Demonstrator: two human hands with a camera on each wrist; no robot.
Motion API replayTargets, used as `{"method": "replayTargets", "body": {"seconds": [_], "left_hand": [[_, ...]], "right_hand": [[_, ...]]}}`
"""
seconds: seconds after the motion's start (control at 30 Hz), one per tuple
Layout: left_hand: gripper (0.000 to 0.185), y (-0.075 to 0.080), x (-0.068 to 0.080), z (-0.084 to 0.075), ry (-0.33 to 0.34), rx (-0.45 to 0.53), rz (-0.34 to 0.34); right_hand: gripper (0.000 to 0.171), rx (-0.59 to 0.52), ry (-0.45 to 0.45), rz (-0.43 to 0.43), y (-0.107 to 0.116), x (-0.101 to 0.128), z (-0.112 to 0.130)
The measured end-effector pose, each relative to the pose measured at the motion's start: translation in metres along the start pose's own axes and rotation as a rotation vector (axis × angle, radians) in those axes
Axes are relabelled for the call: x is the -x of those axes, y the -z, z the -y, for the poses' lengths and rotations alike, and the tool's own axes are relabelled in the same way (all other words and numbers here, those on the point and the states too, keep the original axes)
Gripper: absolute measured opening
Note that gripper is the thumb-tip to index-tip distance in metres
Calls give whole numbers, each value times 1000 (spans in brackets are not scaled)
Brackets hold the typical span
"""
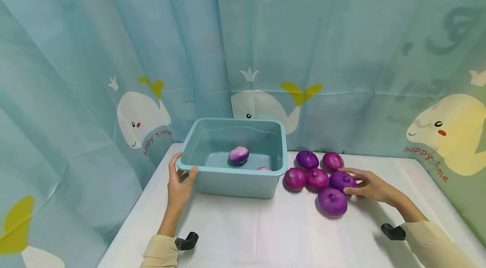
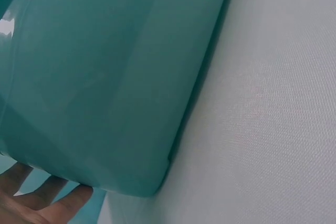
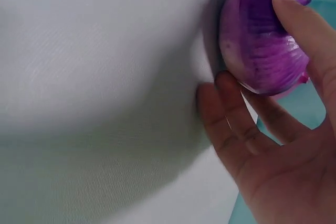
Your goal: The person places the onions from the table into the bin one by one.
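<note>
My left hand point(image 1: 180, 188) holds the front left corner of a light blue plastic bin point(image 1: 235, 183), its thumb at the front rim and fingers at the side. In the left wrist view those fingers point(image 2: 68, 203) lie against the bin's wall point(image 2: 105, 77). Inside the bin lie a purple-and-white onion point(image 1: 238, 155) and part of another onion point(image 1: 263, 169), mostly hidden by the front wall. To the right, my right hand point(image 1: 370, 185) grips a purple onion point(image 1: 341, 180) between thumb and fingers. The right wrist view shows the thumb on this onion point(image 3: 262, 40) and the fingers curved around it.
Several other purple onions cluster right of the bin, among them one nearest the front point(image 1: 332, 202) and one at the back point(image 1: 307, 160). A white cloth point(image 1: 243, 234) covers the table. A blue curtain point(image 1: 341, 48) with whale prints hangs behind and at the left.
</note>
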State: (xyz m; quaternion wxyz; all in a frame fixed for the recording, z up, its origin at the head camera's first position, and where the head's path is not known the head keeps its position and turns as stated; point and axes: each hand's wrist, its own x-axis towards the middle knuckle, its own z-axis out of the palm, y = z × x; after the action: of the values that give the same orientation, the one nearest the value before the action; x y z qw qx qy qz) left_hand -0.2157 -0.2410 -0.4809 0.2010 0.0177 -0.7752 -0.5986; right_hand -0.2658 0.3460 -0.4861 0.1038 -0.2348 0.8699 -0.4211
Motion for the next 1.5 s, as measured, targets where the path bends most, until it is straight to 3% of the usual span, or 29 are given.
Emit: {"method": "replayTargets", "body": {"seconds": [0.27,0.57,0.9,1.2,1.5], "left_hand": [[70,-3,-1,-2,-12,-15,-14],[71,-1,2,0,8,-25,-11],[71,-2,2,1,0,-27,-13],[72,-2,3,0,-6,-13,-13],[71,-3,2,1,-2,-41,-20]], "right_hand": [[63,45,29,57,13,-7,16],[60,88,100,96,54,-25,68],[62,273,136,-91,89,-47,121],[70,366,95,-309,96,-63,143],[70,393,71,-318,93,-74,153]]}}
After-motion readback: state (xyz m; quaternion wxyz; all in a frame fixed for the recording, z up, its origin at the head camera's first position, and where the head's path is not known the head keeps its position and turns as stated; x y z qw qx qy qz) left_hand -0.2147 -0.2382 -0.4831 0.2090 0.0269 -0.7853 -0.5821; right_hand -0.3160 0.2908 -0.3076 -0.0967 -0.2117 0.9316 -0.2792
